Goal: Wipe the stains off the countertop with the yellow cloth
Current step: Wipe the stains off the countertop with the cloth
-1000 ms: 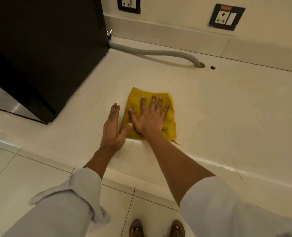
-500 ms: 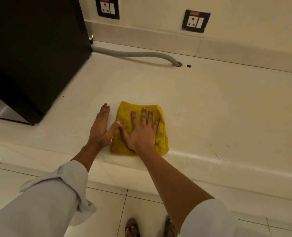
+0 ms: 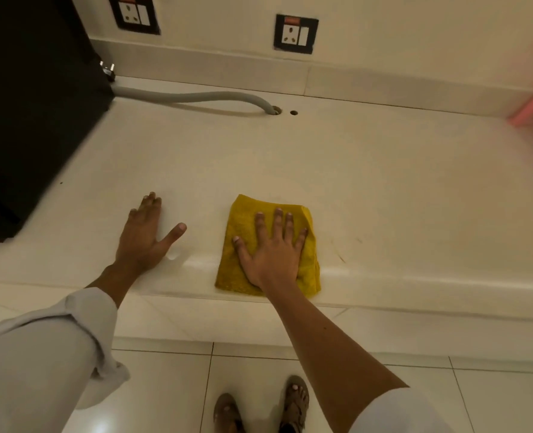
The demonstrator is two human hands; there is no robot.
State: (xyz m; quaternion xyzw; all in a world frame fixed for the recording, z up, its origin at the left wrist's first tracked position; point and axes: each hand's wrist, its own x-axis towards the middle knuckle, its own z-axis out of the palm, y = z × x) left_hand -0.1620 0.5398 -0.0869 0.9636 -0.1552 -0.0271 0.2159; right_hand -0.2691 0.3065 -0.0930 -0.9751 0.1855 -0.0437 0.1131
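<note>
I see a cream wall [image 3: 384, 32] with two sockets, one at 12 o'clock [image 3: 295, 33], one at 11 [image 3: 134, 14]; a black appliance [image 3: 25, 104] at 10; glossy floor tiles [image 3: 493, 401] at 6

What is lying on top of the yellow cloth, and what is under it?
The right hand lies flat on the yellow cloth, fingers spread. Under the cloth is the countertop, near its front edge. Any stains beneath the cloth are covered and cannot be seen.
</note>
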